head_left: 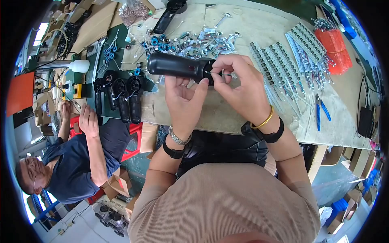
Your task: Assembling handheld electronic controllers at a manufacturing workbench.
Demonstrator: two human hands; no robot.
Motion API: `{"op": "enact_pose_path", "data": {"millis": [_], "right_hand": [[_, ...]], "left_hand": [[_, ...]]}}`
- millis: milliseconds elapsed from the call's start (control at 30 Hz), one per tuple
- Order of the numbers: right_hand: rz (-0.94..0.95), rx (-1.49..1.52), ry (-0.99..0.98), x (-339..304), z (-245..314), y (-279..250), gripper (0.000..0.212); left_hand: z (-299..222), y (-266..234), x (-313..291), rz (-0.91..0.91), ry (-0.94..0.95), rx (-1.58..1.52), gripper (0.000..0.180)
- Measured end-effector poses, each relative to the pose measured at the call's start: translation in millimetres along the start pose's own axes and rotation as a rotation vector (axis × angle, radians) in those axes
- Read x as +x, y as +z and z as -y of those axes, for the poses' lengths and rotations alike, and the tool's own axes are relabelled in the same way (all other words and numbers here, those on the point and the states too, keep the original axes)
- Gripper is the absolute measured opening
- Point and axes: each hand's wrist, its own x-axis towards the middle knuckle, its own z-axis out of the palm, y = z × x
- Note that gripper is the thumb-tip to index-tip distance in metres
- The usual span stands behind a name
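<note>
A black, rounded handheld housing (172, 65) lies crosswise above the table's front edge, its closed end to the left. My left hand (184, 97) is closed around it from below, thumb near the open right end. At that end my right hand (243, 83) pinches thin wires (227, 74) between thumb and fingers. The inside of the housing is mostly hidden by my fingers. Just beyond it spreads a heap of small metal-and-white parts with leads (206, 42). Blue round motor-like parts (160, 40) lie at the heap's left side.
Several black housings (121, 99) stand at the left, near a co-worker's hand (89, 121). Boards of small parts (279, 60) and a red bag (334, 46) lie right. Blue-handled pliers (319, 113) rest near the front edge. Another black housing (166, 20) lies at the back.
</note>
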Motion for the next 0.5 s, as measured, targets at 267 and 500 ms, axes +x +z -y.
{"op": "enact_pose_path", "data": {"millis": [267, 500], "right_hand": [[-0.008, 0.003, -0.001, -1.2, -2.6, -2.9, 0.028], [0.027, 0.043, -0.045, 1.2, -2.9, -5.0, 0.027]], "left_hand": [[0.2, -3.3, 0.3, 0.041, -0.059, -0.031, 0.063], [-2.8, -1.3, 2.2, 0.056, -0.035, 0.017, 0.063]]}}
